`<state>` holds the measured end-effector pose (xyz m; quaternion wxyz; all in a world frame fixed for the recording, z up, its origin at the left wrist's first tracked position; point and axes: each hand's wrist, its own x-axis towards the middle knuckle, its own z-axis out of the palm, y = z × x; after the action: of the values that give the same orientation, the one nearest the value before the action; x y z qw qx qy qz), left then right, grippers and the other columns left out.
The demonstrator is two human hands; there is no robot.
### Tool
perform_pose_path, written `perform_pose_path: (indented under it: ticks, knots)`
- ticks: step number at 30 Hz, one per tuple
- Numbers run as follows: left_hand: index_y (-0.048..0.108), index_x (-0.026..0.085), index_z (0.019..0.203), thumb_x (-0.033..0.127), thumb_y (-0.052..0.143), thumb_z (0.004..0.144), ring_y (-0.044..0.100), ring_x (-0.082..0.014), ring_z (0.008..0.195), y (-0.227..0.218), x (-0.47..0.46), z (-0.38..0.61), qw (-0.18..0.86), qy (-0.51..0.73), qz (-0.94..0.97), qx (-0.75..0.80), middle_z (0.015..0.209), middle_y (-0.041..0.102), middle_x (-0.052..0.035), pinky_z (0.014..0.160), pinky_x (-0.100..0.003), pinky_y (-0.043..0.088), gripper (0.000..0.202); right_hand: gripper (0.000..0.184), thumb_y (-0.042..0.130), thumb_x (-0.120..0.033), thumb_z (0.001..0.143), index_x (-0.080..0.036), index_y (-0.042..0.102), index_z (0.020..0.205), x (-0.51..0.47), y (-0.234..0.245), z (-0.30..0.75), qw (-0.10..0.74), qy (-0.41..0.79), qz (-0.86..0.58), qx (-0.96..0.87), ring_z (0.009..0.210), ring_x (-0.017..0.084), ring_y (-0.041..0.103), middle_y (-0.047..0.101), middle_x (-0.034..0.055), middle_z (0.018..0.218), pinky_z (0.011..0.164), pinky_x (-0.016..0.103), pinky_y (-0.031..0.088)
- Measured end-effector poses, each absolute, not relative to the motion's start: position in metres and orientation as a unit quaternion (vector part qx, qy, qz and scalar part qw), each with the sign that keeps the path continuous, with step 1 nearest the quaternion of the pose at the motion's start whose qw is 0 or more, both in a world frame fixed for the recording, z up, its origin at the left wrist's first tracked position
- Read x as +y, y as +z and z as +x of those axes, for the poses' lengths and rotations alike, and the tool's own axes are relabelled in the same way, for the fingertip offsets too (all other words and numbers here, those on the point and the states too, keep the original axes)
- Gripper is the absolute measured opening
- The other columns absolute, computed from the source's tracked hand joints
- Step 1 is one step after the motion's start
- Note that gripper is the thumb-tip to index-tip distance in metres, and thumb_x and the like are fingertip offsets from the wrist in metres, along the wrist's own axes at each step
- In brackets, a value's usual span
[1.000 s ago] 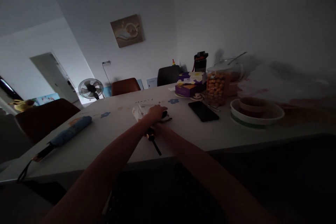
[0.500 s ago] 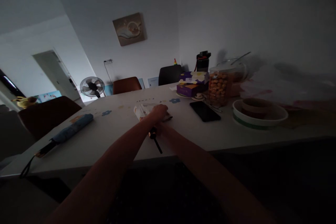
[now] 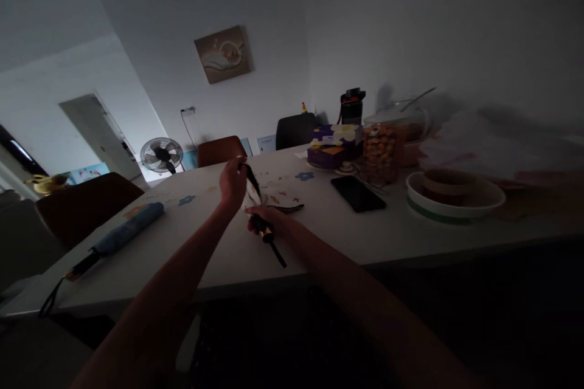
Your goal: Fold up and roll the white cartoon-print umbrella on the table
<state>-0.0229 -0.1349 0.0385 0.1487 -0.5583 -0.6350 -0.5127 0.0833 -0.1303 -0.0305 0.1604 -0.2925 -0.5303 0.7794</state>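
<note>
A white patterned folding umbrella (image 3: pixel 283 197) lies on the table, its dark handle end towards me and a black strap hanging from it. My right hand (image 3: pixel 270 219) is closed around the umbrella just above the handle. Raised at the umbrella's left side, my left hand (image 3: pixel 233 183) pinches a dark-edged fold of its canopy. Part of the canopy spreads loosely to the right, beyond my right hand. Off to the left, a blue folding umbrella (image 3: pixel 130 228) lies rolled up with a wrist loop at its handle.
A black phone (image 3: pixel 358 193) lies right of my hands. Beyond it are purple tissue boxes (image 3: pixel 331 155), a jar of round snacks (image 3: pixel 381 149), a dark bottle (image 3: pixel 352 108) and a white bowl (image 3: pixel 438 216) with a green band. Chairs (image 3: pixel 221 150) stand along the far side.
My left hand has moved left and up from the canopy, lifting a dark-edged fold. My right hand, mostly hidden before, now shows around the umbrella near its handle.
</note>
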Motion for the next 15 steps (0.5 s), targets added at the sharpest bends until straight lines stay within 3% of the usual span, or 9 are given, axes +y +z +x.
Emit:
perform_pose_path:
  ticks: [4,9,12,15]
  knots:
    - [0.064,0.020,0.098,0.022,0.046,0.079,0.058,-0.0148,0.075,0.032,-0.172,-0.057,0.179,-0.548,-0.481,-0.661,0.090,0.064,-0.0038,0.066,-0.026,0.048,0.027,0.016,0.052,-0.022,0.085,-0.015,0.049,0.070,-0.131,-0.028,0.087,0.164,0.802,-0.290,-0.496,0.039,0.009,0.048,0.054,-0.0011,0.048,0.037,0.018,0.038]
    - [0.064,0.019,0.098,0.024,0.046,0.074,0.051,-0.0111,0.052,-0.013,-0.216,-0.078,0.084,-0.610,-0.375,-0.693,0.065,0.055,0.0006,0.044,-0.021,0.042,0.031,0.022,0.059,-0.029,0.080,-0.016,0.047,0.066,-0.127,-0.030,0.087,0.175,0.807,-0.292,-0.482,0.036,0.007,0.044,0.049,-0.0035,0.048,0.033,0.017,0.036]
    - [0.064,0.019,0.100,0.026,0.045,0.074,0.049,-0.0106,0.051,-0.036,-0.237,-0.078,0.040,-0.627,-0.359,-0.690,0.063,0.053,0.0017,0.043,-0.020,0.041,0.033,0.023,0.060,-0.035,0.078,-0.017,0.047,0.073,-0.122,-0.031,0.085,0.191,0.822,-0.259,-0.470,0.037,0.007,0.046,0.052,-0.0026,0.053,0.033,0.017,0.037]
    - [0.065,0.020,0.102,0.027,0.045,0.074,0.051,-0.0112,0.055,-0.049,-0.252,-0.076,0.036,-0.614,-0.377,-0.693,0.070,0.056,-0.0004,0.045,-0.020,0.043,0.035,0.034,0.053,-0.052,0.079,-0.019,0.047,0.085,-0.120,-0.031,0.084,0.198,0.828,-0.236,-0.469,0.037,0.009,0.047,0.055,-0.0015,0.056,0.032,0.018,0.038]
